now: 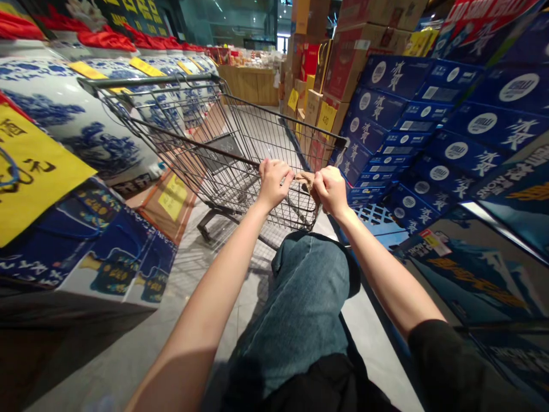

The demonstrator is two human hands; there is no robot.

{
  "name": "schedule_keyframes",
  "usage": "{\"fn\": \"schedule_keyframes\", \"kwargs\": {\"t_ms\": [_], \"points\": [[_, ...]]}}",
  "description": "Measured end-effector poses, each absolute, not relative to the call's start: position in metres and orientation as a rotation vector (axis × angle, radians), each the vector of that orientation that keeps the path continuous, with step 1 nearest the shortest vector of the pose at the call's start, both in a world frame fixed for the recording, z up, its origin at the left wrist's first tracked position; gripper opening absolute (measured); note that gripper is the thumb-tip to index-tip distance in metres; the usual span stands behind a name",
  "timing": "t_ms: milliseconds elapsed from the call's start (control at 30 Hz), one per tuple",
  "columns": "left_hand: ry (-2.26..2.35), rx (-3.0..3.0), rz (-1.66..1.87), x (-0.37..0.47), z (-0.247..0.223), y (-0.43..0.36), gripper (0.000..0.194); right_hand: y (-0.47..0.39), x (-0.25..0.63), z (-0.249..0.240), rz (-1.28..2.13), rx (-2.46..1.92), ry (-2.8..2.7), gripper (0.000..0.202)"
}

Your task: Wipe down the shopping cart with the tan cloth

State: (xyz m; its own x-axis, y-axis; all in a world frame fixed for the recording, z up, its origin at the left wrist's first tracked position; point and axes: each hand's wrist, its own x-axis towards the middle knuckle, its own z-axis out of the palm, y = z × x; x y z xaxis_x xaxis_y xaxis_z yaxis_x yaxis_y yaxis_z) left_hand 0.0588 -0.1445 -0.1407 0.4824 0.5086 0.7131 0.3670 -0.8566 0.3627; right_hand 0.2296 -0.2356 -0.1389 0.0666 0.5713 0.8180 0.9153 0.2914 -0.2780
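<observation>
Left hand (275,180) clamped on shopping cart (222,152), right hand (331,189) clamped on tan strip (305,178); blue cartons (380,109) stacked at right.

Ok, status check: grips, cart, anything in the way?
Left grip, right grip: both at near end of shopping cart. Brown cord-like piece between them. Blue boxes right, patterned jars left.

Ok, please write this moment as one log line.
left hand: closed on cart | right hand: closed at tan strip | blue boxes: right side
</observation>
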Motion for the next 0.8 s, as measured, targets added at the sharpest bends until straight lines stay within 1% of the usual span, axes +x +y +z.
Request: {"fn": "schedule_keyframes", "kwargs": {"t_ms": [167,333,600,800], "points": [[0.735,2.608,1.305,0.060,-0.144,-0.134,0.036,-0.226,0.222,-0.137,-0.513,-1.436,-1.551,0.038],[0.725,2.618,1.223,0.064,-0.138,-0.118,0.034,-0.207,0.223,-0.136,-0.517,-1.534,-1.523,0.039],[0.732,2.524,1.153,0.064,-0.136,-0.060,0.028,-0.178,0.215,-0.135,-0.499,-1.580,-1.605,0.047],[0.764,2.371,1.216,0.045,-0.133,-0.023,0.039,-0.170,0.186,-0.132,-0.527,-1.611,-1.789,0.047]]}}
